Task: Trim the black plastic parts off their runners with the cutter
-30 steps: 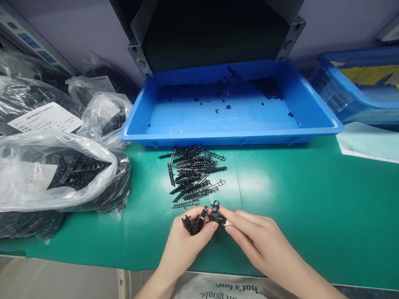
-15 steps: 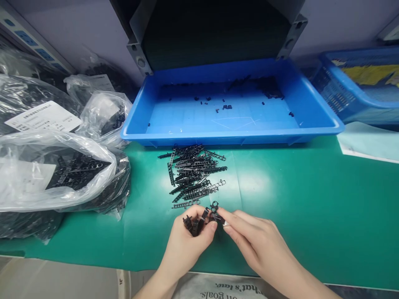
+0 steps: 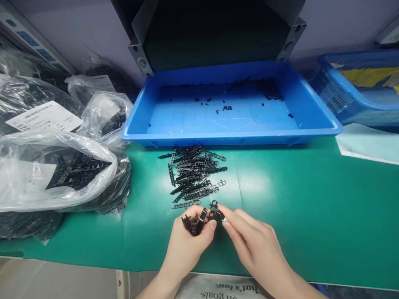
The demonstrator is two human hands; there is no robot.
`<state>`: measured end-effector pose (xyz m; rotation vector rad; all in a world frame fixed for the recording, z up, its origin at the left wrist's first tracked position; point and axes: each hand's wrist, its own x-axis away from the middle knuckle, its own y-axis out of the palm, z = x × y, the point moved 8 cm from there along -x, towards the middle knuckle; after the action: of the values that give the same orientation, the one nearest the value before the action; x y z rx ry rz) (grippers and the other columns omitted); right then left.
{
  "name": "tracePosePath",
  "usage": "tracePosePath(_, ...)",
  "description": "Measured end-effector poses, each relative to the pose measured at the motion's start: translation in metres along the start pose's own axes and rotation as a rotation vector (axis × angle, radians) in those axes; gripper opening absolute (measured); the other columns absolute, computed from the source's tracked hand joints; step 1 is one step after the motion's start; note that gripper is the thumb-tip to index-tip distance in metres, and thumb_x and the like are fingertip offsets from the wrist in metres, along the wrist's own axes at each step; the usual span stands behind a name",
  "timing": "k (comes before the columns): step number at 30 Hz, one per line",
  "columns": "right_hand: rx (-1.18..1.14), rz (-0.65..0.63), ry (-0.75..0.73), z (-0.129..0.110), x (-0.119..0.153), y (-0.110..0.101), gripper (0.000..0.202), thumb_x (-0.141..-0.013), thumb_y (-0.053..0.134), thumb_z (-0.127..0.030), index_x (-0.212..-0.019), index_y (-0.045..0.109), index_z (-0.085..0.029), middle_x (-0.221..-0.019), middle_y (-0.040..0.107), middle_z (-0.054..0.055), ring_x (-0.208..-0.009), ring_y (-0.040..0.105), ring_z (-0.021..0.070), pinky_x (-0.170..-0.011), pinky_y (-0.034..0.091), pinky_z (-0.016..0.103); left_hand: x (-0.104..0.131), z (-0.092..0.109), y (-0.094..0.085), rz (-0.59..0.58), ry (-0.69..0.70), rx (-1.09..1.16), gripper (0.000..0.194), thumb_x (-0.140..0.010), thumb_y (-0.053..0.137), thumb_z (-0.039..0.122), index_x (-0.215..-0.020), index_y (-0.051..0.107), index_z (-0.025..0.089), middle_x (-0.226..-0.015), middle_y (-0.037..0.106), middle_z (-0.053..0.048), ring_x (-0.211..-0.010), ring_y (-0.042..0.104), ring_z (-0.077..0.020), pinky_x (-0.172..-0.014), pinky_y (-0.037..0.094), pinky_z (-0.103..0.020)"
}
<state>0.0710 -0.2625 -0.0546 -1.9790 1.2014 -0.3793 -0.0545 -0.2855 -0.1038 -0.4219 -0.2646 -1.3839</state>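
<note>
Several black plastic parts (image 3: 193, 225) are bunched in my left hand (image 3: 187, 245), its fingers wrapped round them. Between the thumb and forefinger of my right hand (image 3: 252, 236) is a small black plastic piece (image 3: 219, 214), pinched close to the tip of my left thumb. A ring-shaped end of black plastic shows where the two hands meet. Whether the pieces there are joined, I cannot tell. Just beyond my hands lies a loose pile of black ladder-like plastic strips (image 3: 196, 166), some with rings at one end.
A blue tray (image 3: 230, 139) behind the pile holds scattered black bits. Clear plastic bags of black parts (image 3: 65, 199) crowd the left side of the green table (image 3: 299, 199). A blue basket (image 3: 352, 89) and a pale sheet (image 3: 368, 141) are at the right.
The black piece in my right hand has tilted and shifted slightly at the left fingertips. Both hands stay almost in place, and the pile is unchanged.
</note>
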Motion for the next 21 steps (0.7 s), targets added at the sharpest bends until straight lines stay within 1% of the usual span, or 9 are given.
tracePosePath(2, -0.023, -0.007, -0.009, 0.0, -0.001, -0.002, 0.031, -0.092, 0.032, -0.022, -0.115, 0.051, -0.019, -0.067, 0.055, 0.0, -0.05, 0.05, 0.01, -0.042, 0.034, 0.02, 0.001, -0.002, -0.002, 0.02, -0.005, 0.02, 0.016, -0.07, 0.057, 0.031, -0.069, 0.055, 0.016, -0.058, 0.045, 0.002, -0.054, 0.038, -0.0107, -0.048, 0.034, -0.02)
tracePosePath(5, -0.065, -0.069, 0.002, 0.002, -0.001, 0.0, 0.031, -0.091, 0.032, -0.022, -0.117, 0.051, -0.02, -0.068, 0.055, -0.001, -0.052, 0.051, 0.0102, -0.044, 0.037, 0.021, 0.0, -0.005, -0.004, 0.041, -0.006, 0.026, 0.019, -0.07, 0.058, 0.034, -0.071, 0.056, 0.015, -0.06, 0.047, 0.001, -0.054, 0.039, -0.0107, -0.047, 0.034, -0.019)
tracePosePath(10, -0.084, -0.142, 0.04, 0.006, -0.001, 0.006, 0.033, -0.092, 0.03, -0.024, -0.117, 0.052, -0.022, -0.07, 0.057, 0.0, -0.052, 0.052, 0.0114, -0.044, 0.039, 0.022, -0.001, -0.005, -0.003, 0.016, -0.001, 0.012, 0.018, -0.071, 0.057, 0.033, -0.073, 0.055, 0.015, -0.061, 0.049, 0.001, -0.055, 0.041, -0.0107, -0.049, 0.035, -0.019)
tracePosePath(14, -0.078, -0.207, 0.064, 0.008, 0.0, 0.012, 0.034, -0.092, 0.031, -0.026, -0.12, 0.049, -0.025, -0.073, 0.06, 0.0, -0.057, 0.056, 0.0137, -0.047, 0.042, 0.025, -0.002, -0.002, -0.004, -0.012, 0.021, -0.025, 0.015, -0.073, 0.056, 0.03, -0.073, 0.054, 0.015, -0.062, 0.047, 0.002, -0.054, 0.04, -0.0097, -0.05, 0.034, -0.019)
tracePosePath(16, -0.079, -0.207, 0.086, 0.014, -0.001, 0.011, 0.033, -0.091, 0.034, -0.029, -0.12, 0.049, -0.025, -0.081, 0.063, 0.0, -0.065, 0.06, 0.0159, -0.051, 0.046, 0.027, -0.003, -0.001, -0.009, 0.015, 0.042, -0.014, 0.015, -0.075, 0.054, 0.03, -0.073, 0.053, 0.015, -0.059, 0.045, 0.003, -0.051, 0.037, -0.0089, -0.048, 0.032, -0.019)
tracePosePath(18, -0.057, -0.191, 0.117, 0.022, -0.004, 0.009, 0.033, -0.088, 0.039, -0.032, -0.119, 0.049, -0.023, -0.092, 0.066, 0.002, -0.074, 0.063, 0.0196, -0.056, 0.049, 0.031, -0.004, 0.0, -0.017, 0.051, 0.077, 0.061, 0.016, -0.077, 0.05, 0.03, -0.073, 0.052, 0.015, -0.056, 0.043, 0.003, -0.048, 0.034, -0.0084, -0.046, 0.029, -0.02)
tracePosePath(21, 0.007, -0.189, 0.166, 0.037, -0.014, 0.008, 0.032, -0.086, 0.044, -0.031, -0.115, 0.052, -0.02, -0.101, 0.065, 0.005, -0.081, 0.063, 0.0236, -0.062, 0.051, 0.036, -0.006, 0.0, -0.029, 0.088, 0.119, 0.191, 0.018, -0.079, 0.048, 0.031, -0.07, 0.047, 0.016, -0.057, 0.046, 0.002, -0.046, 0.034, -0.0084, -0.043, 0.027, -0.021)
